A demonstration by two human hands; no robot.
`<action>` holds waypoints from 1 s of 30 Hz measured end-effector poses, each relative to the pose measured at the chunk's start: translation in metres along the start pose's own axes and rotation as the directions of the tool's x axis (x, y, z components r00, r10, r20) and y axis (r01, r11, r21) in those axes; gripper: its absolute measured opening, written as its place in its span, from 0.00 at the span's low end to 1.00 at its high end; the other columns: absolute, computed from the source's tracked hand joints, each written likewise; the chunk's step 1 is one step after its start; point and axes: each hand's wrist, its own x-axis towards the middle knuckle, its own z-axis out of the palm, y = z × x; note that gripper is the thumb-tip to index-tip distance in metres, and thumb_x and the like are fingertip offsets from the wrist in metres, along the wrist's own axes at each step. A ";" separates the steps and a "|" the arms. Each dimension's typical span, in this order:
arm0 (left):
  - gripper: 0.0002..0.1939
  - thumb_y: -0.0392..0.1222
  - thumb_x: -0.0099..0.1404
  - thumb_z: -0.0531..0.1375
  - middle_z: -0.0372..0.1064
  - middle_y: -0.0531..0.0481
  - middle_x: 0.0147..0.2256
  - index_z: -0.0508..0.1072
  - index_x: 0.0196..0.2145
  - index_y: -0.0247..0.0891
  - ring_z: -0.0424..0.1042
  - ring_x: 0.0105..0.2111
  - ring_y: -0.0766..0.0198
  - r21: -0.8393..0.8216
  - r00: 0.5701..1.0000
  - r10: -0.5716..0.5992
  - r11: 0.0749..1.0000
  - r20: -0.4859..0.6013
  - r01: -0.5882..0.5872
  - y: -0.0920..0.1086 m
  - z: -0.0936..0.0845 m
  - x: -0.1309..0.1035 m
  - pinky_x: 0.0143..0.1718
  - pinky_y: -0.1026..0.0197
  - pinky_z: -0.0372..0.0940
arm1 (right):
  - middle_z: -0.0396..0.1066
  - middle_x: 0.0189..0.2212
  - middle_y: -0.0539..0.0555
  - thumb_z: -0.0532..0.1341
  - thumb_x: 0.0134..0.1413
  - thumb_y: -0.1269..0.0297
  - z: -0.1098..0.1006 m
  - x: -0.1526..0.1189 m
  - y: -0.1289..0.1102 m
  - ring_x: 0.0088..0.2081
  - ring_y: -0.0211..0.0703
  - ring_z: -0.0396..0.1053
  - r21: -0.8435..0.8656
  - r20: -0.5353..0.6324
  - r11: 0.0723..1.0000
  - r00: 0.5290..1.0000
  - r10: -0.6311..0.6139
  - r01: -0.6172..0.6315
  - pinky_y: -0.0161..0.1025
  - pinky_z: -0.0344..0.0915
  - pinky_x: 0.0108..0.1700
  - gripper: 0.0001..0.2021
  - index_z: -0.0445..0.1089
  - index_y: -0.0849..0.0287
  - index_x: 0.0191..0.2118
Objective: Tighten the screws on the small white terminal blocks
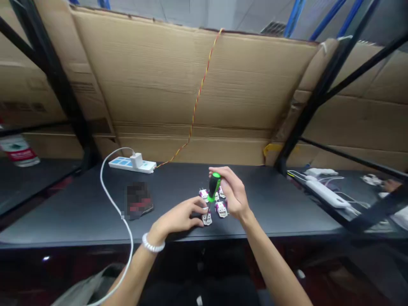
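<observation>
My right hand grips the top of a black and green screwdriver, which stands nearly upright with its shaft pointing down. The tip meets a small white part near the table's front edge. My left hand, with a white coil band on the wrist, holds that part from the left between thumb and fingers. Just right of it lies a white and purple part. Several similar pieces, one of them a white and purple piece, sit behind, partly hidden by the screwdriver and my right hand.
A white power strip with a plugged-in charger lies at the back left; its white cable curves over the table's front edge. A blurred dark object is at left. Black rack posts flank the table; cardboard stands behind.
</observation>
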 end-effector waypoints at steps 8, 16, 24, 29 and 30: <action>0.10 0.38 0.65 0.72 0.74 0.45 0.55 0.85 0.45 0.43 0.75 0.55 0.51 -0.007 1.000 -0.010 1.000 -0.007 0.010 -0.004 0.002 0.000 0.63 0.52 0.66 | 0.73 0.44 0.55 0.59 0.71 0.60 0.018 0.004 0.004 0.41 0.45 0.73 -0.033 -0.077 0.999 0.997 0.024 -0.026 0.44 0.73 0.44 0.17 0.72 0.52 0.61; 0.11 0.39 0.65 0.72 0.74 0.46 0.55 0.85 0.46 0.44 0.74 0.55 0.51 -0.019 1.000 -0.007 1.000 -0.012 0.007 -0.002 0.002 -0.001 0.64 0.53 0.66 | 0.66 0.44 0.56 0.66 0.65 0.56 0.009 -0.002 -0.007 0.42 0.47 0.69 -0.147 -0.104 0.989 0.995 0.010 -0.026 0.46 0.73 0.45 0.15 0.77 0.52 0.55; 0.12 0.35 0.64 0.72 0.74 0.46 0.54 0.85 0.45 0.43 0.74 0.55 0.52 -0.033 1.000 -0.026 0.999 -0.011 0.026 0.000 0.002 0.000 0.63 0.54 0.65 | 0.71 0.52 0.60 0.56 0.72 0.63 -0.001 -0.007 -0.015 0.50 0.50 0.74 -0.100 -0.013 0.993 0.998 0.058 -0.059 0.48 0.74 0.51 0.18 0.70 0.53 0.63; 0.12 0.36 0.64 0.72 0.74 0.46 0.54 0.85 0.46 0.44 0.74 0.55 0.51 -0.027 0.999 -0.034 0.999 -0.012 0.034 0.001 0.002 0.001 0.64 0.53 0.65 | 0.71 0.46 0.56 0.64 0.67 0.61 0.000 -0.008 -0.017 0.41 0.45 0.72 -0.192 -0.125 0.976 0.989 0.080 -0.103 0.44 0.72 0.44 0.14 0.75 0.52 0.56; 0.12 0.36 0.64 0.72 0.74 0.46 0.54 0.85 0.46 0.44 0.74 0.55 0.52 -0.028 0.999 -0.034 0.999 -0.005 0.033 0.001 0.001 0.001 0.64 0.53 0.65 | 0.73 0.47 0.56 0.60 0.70 0.63 -0.001 -0.008 -0.017 0.44 0.46 0.73 -0.172 -0.093 0.979 0.991 0.093 -0.108 0.46 0.73 0.47 0.15 0.73 0.52 0.59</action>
